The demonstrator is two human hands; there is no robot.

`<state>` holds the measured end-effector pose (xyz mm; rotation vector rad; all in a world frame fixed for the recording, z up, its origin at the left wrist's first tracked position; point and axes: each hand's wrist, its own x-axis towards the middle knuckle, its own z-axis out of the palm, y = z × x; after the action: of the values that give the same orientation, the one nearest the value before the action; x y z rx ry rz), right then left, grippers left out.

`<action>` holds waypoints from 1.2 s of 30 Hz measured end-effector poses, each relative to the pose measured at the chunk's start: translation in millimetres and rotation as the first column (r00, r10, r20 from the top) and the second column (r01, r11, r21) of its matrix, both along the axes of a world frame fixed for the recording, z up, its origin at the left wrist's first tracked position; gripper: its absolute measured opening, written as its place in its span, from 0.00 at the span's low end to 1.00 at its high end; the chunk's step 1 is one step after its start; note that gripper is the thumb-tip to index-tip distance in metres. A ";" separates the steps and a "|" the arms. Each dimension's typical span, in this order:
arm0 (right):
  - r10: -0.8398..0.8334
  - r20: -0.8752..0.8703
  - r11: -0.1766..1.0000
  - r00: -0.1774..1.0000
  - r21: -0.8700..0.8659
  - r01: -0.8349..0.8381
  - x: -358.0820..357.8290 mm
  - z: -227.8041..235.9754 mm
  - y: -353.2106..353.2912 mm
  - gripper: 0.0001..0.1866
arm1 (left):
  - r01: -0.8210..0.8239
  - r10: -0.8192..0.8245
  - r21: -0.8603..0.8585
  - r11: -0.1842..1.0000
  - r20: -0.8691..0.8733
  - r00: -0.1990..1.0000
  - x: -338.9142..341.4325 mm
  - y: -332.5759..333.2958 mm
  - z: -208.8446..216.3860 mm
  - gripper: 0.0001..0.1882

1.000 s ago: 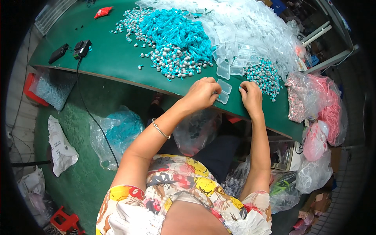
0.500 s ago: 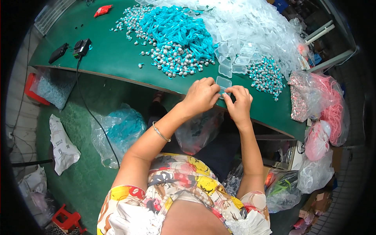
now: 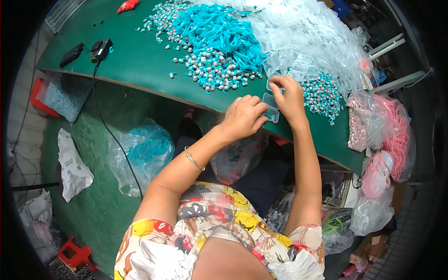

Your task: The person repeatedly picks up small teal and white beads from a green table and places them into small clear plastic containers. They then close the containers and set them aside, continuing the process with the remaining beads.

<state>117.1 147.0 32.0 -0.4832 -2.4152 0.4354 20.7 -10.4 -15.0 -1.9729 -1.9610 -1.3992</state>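
Note:
My left hand (image 3: 243,115) holds a small clear plastic case (image 3: 271,115) at the table's front edge, fingers and thumb on its left side. The case stands open, its lid folded back on the far side, with a small blue piece inside. Just beyond it, my right hand (image 3: 290,99) has its fingers curled together beside another clear case (image 3: 269,84); what lies between its fingertips is hidden. To its right is a pile of small blue-and-grey pieces (image 3: 322,95). Left of the cases lie blue cords (image 3: 219,32) and more grey-and-blue bead-like pieces (image 3: 217,70).
A large heap of clear plastic cases (image 3: 308,35) covers the green table's (image 3: 135,60) far right. Bags of pink cord (image 3: 395,135) hang at the right edge. A black device (image 3: 100,50) with a cable sits at left. Under the table lies a bag of blue material (image 3: 147,147).
My right hand has let go of the case's near part and moved up and right toward the other clear cases. My left hand stays at the open case. The view has shifted slightly.

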 end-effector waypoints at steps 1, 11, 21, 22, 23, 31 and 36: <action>0.013 -0.007 0.999 1.000 0.042 -0.013 -15.5 -2.1 4.8 0.07 | 0.007 -0.007 0.002 1.000 -0.002 1.000 0.4 1.4 1.2 0.14; -0.080 0.100 0.930 0.992 0.366 0.038 -61.9 -26.7 16.1 0.11 | 0.003 -0.003 0.007 1.000 -0.028 1.000 1.9 3.8 -4.7 0.17; -0.064 -0.006 0.898 0.998 0.436 0.060 -65.5 -23.6 10.6 0.06 | 0.002 -0.001 0.038 0.999 -0.027 1.000 3.2 5.6 -4.4 0.16; -0.057 -0.014 0.913 0.998 0.403 0.058 -60.1 -21.8 11.2 0.06 | -0.001 0.002 0.041 0.999 -0.032 0.999 2.2 5.3 -5.2 0.15; -0.051 0.015 0.933 0.999 0.358 0.042 -56.9 -19.1 12.2 0.06 | -0.003 0.005 0.044 0.999 -0.038 0.999 0.7 5.3 -5.6 0.15; -0.066 0.106 0.922 0.992 0.386 0.020 -55.2 -14.3 10.7 0.13 | -0.024 0.024 0.004 1.000 -0.060 0.998 3.1 3.9 -2.4 0.15; -0.127 0.129 0.914 0.983 0.401 0.065 -71.0 -18.6 12.0 0.10 | -0.015 0.017 0.029 0.999 -0.047 0.999 3.7 5.7 -5.6 0.15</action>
<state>46.1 159.1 13.4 -0.4636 -2.5236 -0.1428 24.4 -4.8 -20.5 -1.9552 -1.9213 -1.3565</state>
